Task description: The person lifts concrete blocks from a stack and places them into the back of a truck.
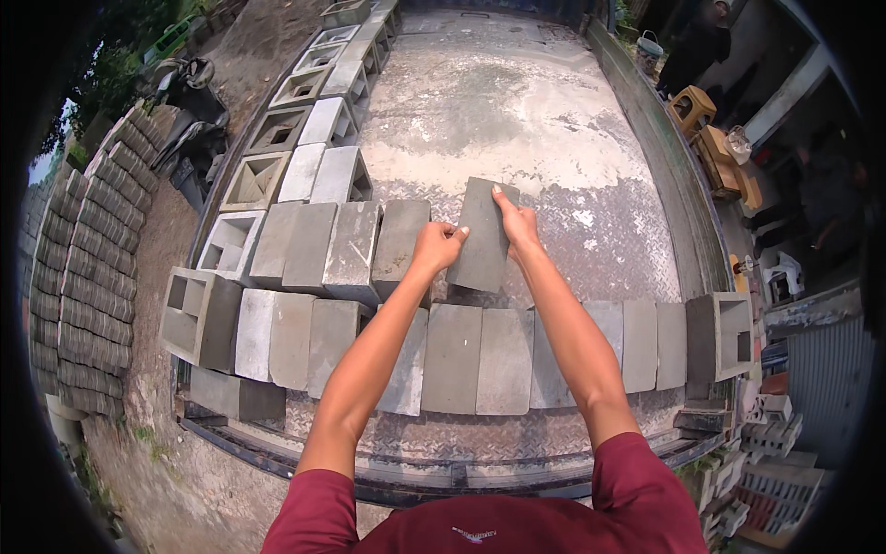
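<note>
A grey concrete block [480,245] is between my two hands, tilted a little, over the truck bed. My right hand [518,223] grips its far right edge, thumb on the top face. My left hand [441,246] is closed at its left edge, thumb against the block; the fingers' undersides are hidden. Just left of it stands another block [397,235] at the end of a short row. Nearer me, a row of blocks [451,360] runs across the bed, partly covered by my forearms.
Hollow blocks [300,88] line the bed's left side. The metal truck bed [600,231] has a raised right side wall [660,143]. Stacked grey tiles [101,277] and a motorbike [192,129] stand outside on the left. A person in dark clothes [697,46] is at the far right.
</note>
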`<action>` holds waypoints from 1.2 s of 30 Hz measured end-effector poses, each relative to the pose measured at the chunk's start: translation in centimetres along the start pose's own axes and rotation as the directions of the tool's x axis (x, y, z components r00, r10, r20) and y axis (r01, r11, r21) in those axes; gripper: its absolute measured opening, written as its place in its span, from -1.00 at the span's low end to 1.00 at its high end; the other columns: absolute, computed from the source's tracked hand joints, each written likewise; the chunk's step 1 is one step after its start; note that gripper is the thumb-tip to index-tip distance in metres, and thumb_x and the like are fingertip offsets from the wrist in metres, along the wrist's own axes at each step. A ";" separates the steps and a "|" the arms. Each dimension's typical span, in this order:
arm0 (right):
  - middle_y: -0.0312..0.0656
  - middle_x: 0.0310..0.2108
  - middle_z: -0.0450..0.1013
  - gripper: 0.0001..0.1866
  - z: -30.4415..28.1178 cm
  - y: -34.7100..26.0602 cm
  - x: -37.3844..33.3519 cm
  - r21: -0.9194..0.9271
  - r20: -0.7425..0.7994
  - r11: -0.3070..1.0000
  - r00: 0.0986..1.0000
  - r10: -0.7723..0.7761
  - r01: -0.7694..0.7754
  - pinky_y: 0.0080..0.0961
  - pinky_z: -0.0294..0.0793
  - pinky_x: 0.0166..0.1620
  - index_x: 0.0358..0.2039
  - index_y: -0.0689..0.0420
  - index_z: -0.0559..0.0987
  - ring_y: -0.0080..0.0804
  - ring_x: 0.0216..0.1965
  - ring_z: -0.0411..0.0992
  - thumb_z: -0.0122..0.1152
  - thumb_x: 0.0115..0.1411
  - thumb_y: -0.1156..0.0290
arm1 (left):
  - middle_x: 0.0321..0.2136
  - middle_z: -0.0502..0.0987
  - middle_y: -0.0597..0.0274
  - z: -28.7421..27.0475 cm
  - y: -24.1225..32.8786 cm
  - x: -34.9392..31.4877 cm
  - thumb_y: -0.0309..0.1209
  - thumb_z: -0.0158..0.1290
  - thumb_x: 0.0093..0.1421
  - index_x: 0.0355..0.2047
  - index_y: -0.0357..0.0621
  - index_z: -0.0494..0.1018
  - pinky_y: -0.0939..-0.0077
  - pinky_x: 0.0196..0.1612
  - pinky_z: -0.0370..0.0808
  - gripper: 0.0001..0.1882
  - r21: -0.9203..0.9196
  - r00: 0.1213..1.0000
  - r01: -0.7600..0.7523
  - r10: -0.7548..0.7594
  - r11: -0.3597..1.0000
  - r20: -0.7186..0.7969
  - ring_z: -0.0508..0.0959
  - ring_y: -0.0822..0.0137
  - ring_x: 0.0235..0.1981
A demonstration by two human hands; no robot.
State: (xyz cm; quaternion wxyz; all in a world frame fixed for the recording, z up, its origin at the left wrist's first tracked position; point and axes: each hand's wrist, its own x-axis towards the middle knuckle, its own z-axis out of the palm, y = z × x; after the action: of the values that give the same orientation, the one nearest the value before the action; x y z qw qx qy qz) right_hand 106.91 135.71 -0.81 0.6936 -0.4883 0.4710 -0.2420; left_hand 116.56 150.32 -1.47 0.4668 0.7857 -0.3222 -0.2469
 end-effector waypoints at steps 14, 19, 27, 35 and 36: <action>0.29 -0.09 0.45 -0.16 2.4 4.4 3.0 -0.168 0.120 0.981 0.986 0.119 -0.098 -0.22 0.47 -0.06 -0.07 0.62 0.43 -0.02 -0.05 0.48 0.21 0.15 -0.13 | -0.05 0.49 -0.03 -3.5 -0.9 -0.5 -0.09 0.15 0.15 -0.16 -0.27 0.52 0.06 0.01 0.31 -0.54 0.483 0.980 -0.140 0.189 0.865 -0.055 0.42 0.02 0.03; 0.34 -0.09 0.44 -0.11 1.0 6.3 6.0 -0.255 -0.033 0.964 0.997 0.075 -0.081 -0.19 0.48 -0.10 -0.05 0.65 0.41 0.02 -0.04 0.48 0.23 0.13 -0.14 | 0.26 0.18 -0.12 -1.3 -2.0 0.4 -0.02 -0.13 0.32 0.20 -0.26 0.25 -0.30 0.29 -0.12 -0.38 0.574 0.990 -0.136 0.129 0.808 0.052 0.07 -0.03 0.34; 0.39 0.00 0.39 -0.08 4.7 3.5 5.3 -0.456 0.075 0.889 0.994 0.080 -0.037 -0.15 0.47 -0.03 -0.02 0.62 0.40 0.19 0.02 0.43 0.18 0.12 -0.19 | 0.36 -0.01 -0.07 -2.8 -4.2 1.8 -0.08 -0.33 0.38 0.31 -0.38 0.00 -0.22 0.34 -0.31 -0.32 0.564 0.996 -0.057 0.011 0.824 0.085 -0.10 -0.01 0.41; 0.41 0.02 0.36 -0.10 5.6 5.0 5.6 -0.539 0.084 0.841 0.991 0.107 -0.045 -0.19 0.43 0.05 -0.02 0.60 0.42 0.14 0.08 0.41 0.15 0.12 -0.18 | 0.38 -0.07 -0.07 -0.1 -2.9 0.7 -0.18 -0.36 0.38 0.32 -0.37 -0.04 -0.12 0.38 -0.26 -0.37 0.658 0.981 -0.190 0.108 0.729 0.163 -0.11 0.04 0.41; 0.41 0.02 0.37 -0.10 5.5 5.1 5.4 -0.527 0.095 0.848 0.987 0.126 -0.058 -0.19 0.43 0.05 -0.02 0.60 0.42 0.15 0.08 0.41 0.15 0.12 -0.18 | 0.38 -0.07 -0.07 0.0 -2.7 0.7 -0.17 -0.36 0.38 0.32 -0.38 -0.03 -0.10 0.38 -0.24 -0.36 0.669 0.983 -0.172 0.085 0.723 0.161 -0.11 0.06 0.41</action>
State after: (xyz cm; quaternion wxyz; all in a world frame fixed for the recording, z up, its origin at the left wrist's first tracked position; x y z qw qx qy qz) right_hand 113.54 135.96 -7.25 0.5742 -0.6492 0.4972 -0.0402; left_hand 117.77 150.81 -3.96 0.1429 0.8614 -0.4710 -0.1253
